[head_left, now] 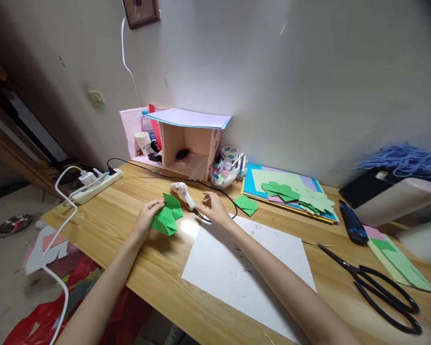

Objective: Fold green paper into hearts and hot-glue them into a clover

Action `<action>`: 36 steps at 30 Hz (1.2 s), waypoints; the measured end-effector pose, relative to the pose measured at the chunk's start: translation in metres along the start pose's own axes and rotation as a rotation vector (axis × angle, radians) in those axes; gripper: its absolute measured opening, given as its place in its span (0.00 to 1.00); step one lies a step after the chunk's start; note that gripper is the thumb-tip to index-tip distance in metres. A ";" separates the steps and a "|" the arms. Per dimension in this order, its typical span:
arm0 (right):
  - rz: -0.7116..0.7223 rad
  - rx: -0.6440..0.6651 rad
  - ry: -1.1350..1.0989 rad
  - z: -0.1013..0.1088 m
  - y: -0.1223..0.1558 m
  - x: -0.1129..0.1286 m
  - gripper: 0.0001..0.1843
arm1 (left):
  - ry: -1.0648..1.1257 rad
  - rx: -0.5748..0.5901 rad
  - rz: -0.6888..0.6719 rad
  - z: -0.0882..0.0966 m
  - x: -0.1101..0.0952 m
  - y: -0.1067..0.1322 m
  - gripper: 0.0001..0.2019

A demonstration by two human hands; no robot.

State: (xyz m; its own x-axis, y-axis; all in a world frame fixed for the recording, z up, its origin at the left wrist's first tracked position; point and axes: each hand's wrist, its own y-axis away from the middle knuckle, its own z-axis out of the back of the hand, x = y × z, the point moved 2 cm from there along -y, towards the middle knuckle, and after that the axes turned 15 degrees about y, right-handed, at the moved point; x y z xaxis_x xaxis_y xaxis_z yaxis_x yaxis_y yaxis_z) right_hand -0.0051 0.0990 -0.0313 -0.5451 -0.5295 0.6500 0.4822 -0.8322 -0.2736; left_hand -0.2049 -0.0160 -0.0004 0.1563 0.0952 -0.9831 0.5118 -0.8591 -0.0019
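Note:
My left hand grips a folded green paper piece just above the wooden table. My right hand hovers with its fingers apart beside a white glue gun lying on the table, its fingertips close to the gun's rear and black cord. A white sheet of paper lies under my right forearm. One small green folded piece rests to the right of that hand.
Large black scissors lie at the right. A stack of coloured paper with green folded pieces sits behind. A small wooden box, a bowl of clips, a blue cutter, a power strip also stand about.

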 end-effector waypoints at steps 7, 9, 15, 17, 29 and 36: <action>0.066 0.096 0.154 -0.035 -0.022 0.026 0.19 | -0.157 -0.133 0.022 0.029 0.014 -0.018 0.13; 0.108 0.132 0.137 -0.040 -0.026 0.031 0.10 | -0.186 -0.158 0.049 0.029 0.018 -0.017 0.12; 0.065 0.166 -0.018 -0.041 -0.022 0.032 0.16 | -0.237 -0.225 0.081 0.033 0.023 -0.014 0.13; 0.030 0.175 -0.195 -0.036 -0.017 0.031 0.20 | -0.250 -0.234 0.082 0.034 0.025 -0.015 0.13; 0.066 0.361 -0.401 -0.040 0.007 0.040 0.14 | -0.372 -0.234 0.007 0.039 0.037 -0.018 0.14; 0.049 0.360 -0.369 -0.043 0.007 0.037 0.13 | -0.410 -0.222 -0.022 0.039 0.039 -0.017 0.14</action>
State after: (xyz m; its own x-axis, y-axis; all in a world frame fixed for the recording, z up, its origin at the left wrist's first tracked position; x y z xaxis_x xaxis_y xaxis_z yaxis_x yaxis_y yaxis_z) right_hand -0.0520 0.0665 -0.0395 -0.2691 -0.4190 0.8672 0.7421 -0.6641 -0.0906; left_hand -0.2409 -0.0171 -0.0455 -0.1807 -0.1323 -0.9746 0.6866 -0.7264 -0.0286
